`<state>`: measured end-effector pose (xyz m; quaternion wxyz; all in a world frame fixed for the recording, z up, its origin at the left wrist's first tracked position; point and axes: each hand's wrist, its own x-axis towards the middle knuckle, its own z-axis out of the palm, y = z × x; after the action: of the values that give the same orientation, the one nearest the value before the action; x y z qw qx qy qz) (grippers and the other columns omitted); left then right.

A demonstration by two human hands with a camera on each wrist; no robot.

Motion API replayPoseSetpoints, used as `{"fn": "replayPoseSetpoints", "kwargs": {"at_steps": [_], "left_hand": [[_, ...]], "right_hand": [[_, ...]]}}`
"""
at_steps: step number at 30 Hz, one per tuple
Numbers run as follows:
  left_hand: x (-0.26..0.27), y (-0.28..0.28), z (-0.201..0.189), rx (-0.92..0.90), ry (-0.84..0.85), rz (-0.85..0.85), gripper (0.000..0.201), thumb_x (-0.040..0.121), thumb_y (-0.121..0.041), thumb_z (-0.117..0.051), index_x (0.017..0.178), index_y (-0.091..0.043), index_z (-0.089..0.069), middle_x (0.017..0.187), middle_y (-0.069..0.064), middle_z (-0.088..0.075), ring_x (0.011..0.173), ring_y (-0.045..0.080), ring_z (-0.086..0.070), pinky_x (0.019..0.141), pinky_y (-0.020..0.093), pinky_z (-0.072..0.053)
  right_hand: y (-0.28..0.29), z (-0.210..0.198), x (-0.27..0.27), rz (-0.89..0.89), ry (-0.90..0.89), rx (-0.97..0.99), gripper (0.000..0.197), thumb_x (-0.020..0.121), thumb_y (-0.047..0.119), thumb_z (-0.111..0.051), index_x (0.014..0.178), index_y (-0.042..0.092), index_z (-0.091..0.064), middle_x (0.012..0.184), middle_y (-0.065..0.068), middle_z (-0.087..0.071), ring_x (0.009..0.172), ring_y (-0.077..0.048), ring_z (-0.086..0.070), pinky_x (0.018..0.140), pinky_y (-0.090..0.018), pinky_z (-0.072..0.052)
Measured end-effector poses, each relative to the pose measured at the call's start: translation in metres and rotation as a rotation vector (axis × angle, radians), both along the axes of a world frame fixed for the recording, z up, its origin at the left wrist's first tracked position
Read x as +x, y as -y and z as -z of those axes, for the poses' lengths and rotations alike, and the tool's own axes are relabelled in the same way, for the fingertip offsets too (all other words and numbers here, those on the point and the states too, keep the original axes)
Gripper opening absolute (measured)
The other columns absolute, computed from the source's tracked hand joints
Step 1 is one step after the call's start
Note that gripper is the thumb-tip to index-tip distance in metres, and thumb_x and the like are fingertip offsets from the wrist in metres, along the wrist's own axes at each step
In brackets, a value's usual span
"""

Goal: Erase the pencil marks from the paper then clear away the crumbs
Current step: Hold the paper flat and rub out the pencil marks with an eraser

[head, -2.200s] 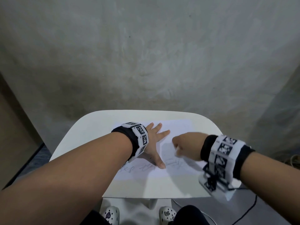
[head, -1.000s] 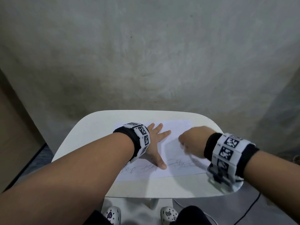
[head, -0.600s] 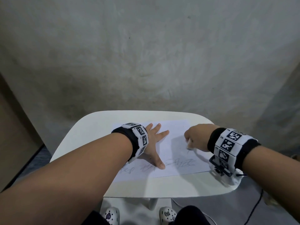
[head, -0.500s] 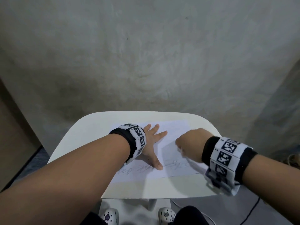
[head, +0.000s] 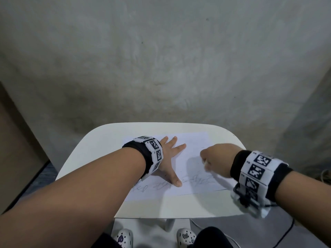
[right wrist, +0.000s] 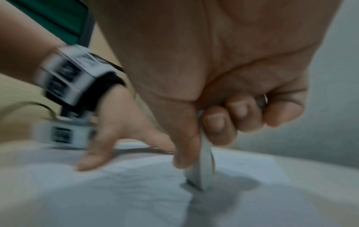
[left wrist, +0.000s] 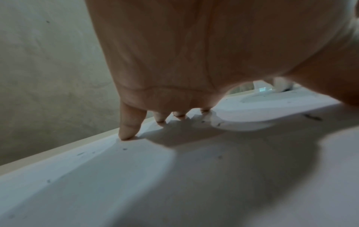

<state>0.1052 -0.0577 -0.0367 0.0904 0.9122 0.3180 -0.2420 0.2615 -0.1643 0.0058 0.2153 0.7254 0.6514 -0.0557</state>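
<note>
A white sheet of paper (head: 193, 151) lies on the small white table (head: 107, 140), with pencil scribbles (head: 197, 179) along its near edge. My left hand (head: 170, 158) lies flat on the paper, fingers spread and thumb beside the scribbles; the left wrist view shows its fingertips (left wrist: 128, 132) pressing down. My right hand (head: 215, 158) grips a white eraser (right wrist: 202, 169) in a fist, its lower end touching the paper (right wrist: 242, 165). Small dark crumbs (left wrist: 312, 117) are scattered on the sheet (left wrist: 97, 176).
A grey wall stands close behind the table. A brown panel (head: 16, 149) is at the left. A cable (head: 279, 238) runs on the floor at the right, and my feet in patterned shoes (head: 123, 237) are under the table's near edge.
My right hand has rubbed back and forth with the eraser over the right part of the paper. The left hand has stayed pressed flat in the same place.
</note>
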Motion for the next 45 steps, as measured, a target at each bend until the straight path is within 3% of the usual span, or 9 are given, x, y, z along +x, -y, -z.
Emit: {"fn": "replayPoseSetpoints", "kwargs": {"at_steps": [6,16,20,24,29,32,37,42,45], "left_hand": [[-0.001,-0.001,0.002,0.001,0.011,0.004,0.133,0.055,-0.082,-0.066,0.143,-0.045,0.026,0.155,-0.009,0.032,0.144,0.023,0.027,0.112,0.063,0.002],[-0.001,-0.006,0.004,-0.010,0.007,0.000,0.134,0.052,-0.084,-0.066,0.142,-0.047,0.026,0.154,-0.010,0.034,0.144,0.022,0.028,0.111,0.064,0.003],[0.000,-0.002,0.001,-0.012,0.000,-0.008,0.133,0.056,-0.081,-0.067,0.144,-0.045,0.026,0.154,-0.008,0.033,0.144,0.023,0.027,0.112,0.063,0.002],[-0.001,-0.003,0.001,-0.008,0.003,-0.004,0.133,0.056,-0.081,-0.067,0.144,-0.044,0.026,0.154,-0.008,0.034,0.144,0.024,0.028,0.112,0.062,0.003],[-0.002,-0.003,0.001,-0.010,-0.002,-0.014,0.133,0.055,-0.081,-0.067,0.143,-0.045,0.026,0.155,-0.008,0.033,0.144,0.024,0.027,0.112,0.063,0.003],[-0.002,-0.002,-0.001,0.007,-0.005,-0.005,0.132,0.058,-0.080,-0.066,0.144,-0.043,0.026,0.155,-0.006,0.033,0.144,0.025,0.026,0.113,0.062,0.002],[-0.003,-0.002,-0.002,0.004,-0.024,-0.007,0.132,0.057,-0.083,-0.064,0.142,-0.043,0.028,0.154,-0.007,0.034,0.144,0.024,0.027,0.112,0.063,0.002],[-0.002,-0.001,-0.004,0.013,-0.005,-0.044,0.131,0.057,-0.079,-0.068,0.148,-0.040,0.019,0.155,-0.008,0.031,0.145,0.019,0.025,0.114,0.059,-0.003],[-0.003,-0.001,-0.005,0.004,-0.006,-0.002,0.133,0.055,-0.082,-0.065,0.146,-0.040,0.022,0.156,-0.005,0.031,0.145,0.024,0.025,0.113,0.063,-0.002]], "right_hand": [[-0.004,-0.004,0.003,0.046,-0.006,0.004,0.017,0.092,0.026,-0.048,0.101,0.017,-0.059,0.098,0.001,-0.065,0.089,-0.022,-0.056,0.075,-0.029,-0.043],[0.002,0.009,-0.007,-0.059,-0.008,-0.010,0.006,0.095,0.020,-0.042,0.089,0.019,-0.045,0.084,0.005,-0.056,0.083,-0.022,-0.057,0.074,-0.031,-0.046],[-0.001,0.001,0.006,0.054,0.026,0.028,0.018,0.095,0.031,-0.045,0.099,0.015,-0.053,0.100,0.001,-0.065,0.094,-0.023,-0.060,0.086,-0.033,-0.048],[0.008,0.008,-0.018,-0.049,-0.071,-0.003,0.009,0.095,0.027,-0.045,0.098,0.018,-0.048,0.094,-0.002,-0.060,0.082,-0.023,-0.052,0.073,-0.029,-0.041],[-0.023,-0.012,0.003,0.089,0.107,0.046,0.009,0.086,0.026,-0.057,0.085,0.018,-0.058,0.084,0.004,-0.063,0.085,-0.022,-0.058,0.081,-0.028,-0.048],[-0.019,-0.001,-0.038,-0.033,0.020,-0.057,0.023,0.091,0.019,-0.055,0.112,0.011,-0.055,0.107,-0.003,-0.063,0.095,-0.025,-0.060,0.076,-0.028,-0.045],[-0.046,-0.009,-0.024,0.031,0.006,-0.026,0.018,0.093,0.025,-0.052,0.102,0.011,-0.059,0.107,-0.005,-0.066,0.093,-0.025,-0.060,0.079,-0.029,-0.046],[-0.042,0.007,-0.055,-0.103,-0.120,-0.025,0.033,0.093,0.024,-0.054,0.124,0.013,-0.058,0.117,-0.008,-0.064,0.108,-0.028,-0.061,0.086,-0.034,-0.047],[-0.053,-0.004,-0.044,0.004,-0.094,0.052,0.028,0.091,0.026,-0.056,0.112,0.009,-0.062,0.113,-0.007,-0.066,0.103,-0.025,-0.062,0.080,-0.030,-0.046]]}}
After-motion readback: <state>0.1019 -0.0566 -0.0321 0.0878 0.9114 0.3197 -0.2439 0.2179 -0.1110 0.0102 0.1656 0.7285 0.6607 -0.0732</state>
